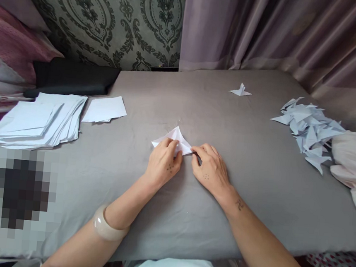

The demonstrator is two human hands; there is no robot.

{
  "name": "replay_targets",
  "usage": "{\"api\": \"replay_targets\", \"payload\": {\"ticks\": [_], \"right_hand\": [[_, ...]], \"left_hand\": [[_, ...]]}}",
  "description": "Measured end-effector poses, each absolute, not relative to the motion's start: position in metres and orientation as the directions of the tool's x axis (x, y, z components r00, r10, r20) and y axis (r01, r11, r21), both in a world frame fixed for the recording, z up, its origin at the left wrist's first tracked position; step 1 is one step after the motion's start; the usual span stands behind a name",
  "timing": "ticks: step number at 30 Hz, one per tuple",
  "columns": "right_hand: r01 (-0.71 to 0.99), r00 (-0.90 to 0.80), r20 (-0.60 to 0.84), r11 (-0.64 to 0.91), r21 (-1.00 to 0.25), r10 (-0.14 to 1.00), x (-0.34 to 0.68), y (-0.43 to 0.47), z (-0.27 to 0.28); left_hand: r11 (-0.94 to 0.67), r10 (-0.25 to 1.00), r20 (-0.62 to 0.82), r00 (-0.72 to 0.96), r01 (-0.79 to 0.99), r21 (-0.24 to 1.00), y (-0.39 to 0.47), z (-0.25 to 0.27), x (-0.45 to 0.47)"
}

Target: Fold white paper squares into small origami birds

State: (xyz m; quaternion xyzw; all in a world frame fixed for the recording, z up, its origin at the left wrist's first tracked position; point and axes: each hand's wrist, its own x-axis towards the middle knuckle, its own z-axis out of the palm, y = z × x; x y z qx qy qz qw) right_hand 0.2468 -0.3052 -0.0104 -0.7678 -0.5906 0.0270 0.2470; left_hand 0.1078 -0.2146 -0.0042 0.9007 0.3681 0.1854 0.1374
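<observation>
On the cloth (168,97), the paper (182,143) is pinched by the left hand (164,161) and met at its right corner by the right hand (211,166), whose closure cannot be told; probably light, crisp and easily creased, it is best held by folded edges.

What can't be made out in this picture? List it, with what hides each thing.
All in the head view:
- Folded paper: partly covered by the left hand.
- Right hand: too small to tell whether it pinches the paper's corner or only touches it.
- Paper stack: sheets overlap, hiding their number.
- Folded pile: pieces overlap, hiding their number.
- Lower left: pixelated patch hides what lies there.
- Pale cloth: cut off by the right edge.
</observation>
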Motion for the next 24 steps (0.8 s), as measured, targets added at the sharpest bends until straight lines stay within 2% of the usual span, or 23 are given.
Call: {"api": "replay_targets", "payload": {"ticks": [8, 14, 24], "right_hand": [[0.873, 0.321, 0.264, -0.177, -0.455, 0.91, 0.247, -0.305, -0.011], [0.866, 0.328, 0.259, -0.18, -0.467, 0.908, 0.247, -0.304, -0.012], [0.831, 0.383, 0.21, -0.237, -0.503, 0.899, 0.246, -0.301, -0.01]], "left_hand": [[-0.645, 0.728, 0.081, 0.681, 0.641, 0.416, -0.218, 0.009, 0.105], [-0.694, 0.688, 0.111, 0.717, 0.604, 0.392, -0.216, 0.009, 0.104], [-0.665, 0.726, 0.138, 0.674, 0.636, 0.392, -0.214, 0.006, 0.108]]}}
